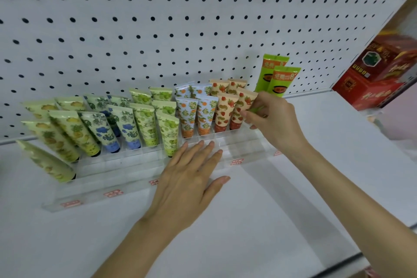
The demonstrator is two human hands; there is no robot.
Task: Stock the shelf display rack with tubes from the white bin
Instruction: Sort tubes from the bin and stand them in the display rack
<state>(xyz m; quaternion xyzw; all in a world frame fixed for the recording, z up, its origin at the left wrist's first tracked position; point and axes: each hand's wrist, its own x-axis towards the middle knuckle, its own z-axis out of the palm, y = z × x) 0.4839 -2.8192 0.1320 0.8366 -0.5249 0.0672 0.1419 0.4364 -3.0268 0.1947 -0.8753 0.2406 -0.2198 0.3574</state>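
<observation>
1. The shelf [293, 187] carries everything. The white bin is out of view, so I cannot place it relative to the hands.
2. The display rack [126, 171] runs from far beyond the left hand to beneath the right hand. Its back rows are filled, and the front slots near both hands are mostly bare.
3. Left hand [191, 176]: fingers straight and spread, resting flat on the rack's front tiers, seemingly steadying it.
4. Right hand [273, 117]: fingertips pinch what looks like a green tube [256, 109] seen edge-on. It is just beside the strawberry tubes [226, 110] and in front of two standing bright green tubes [274, 74].
5. Judged step: seating that tube at the rack's right end. The next move calls for lowering it into a free slot without tipping its neighbours.
</observation>
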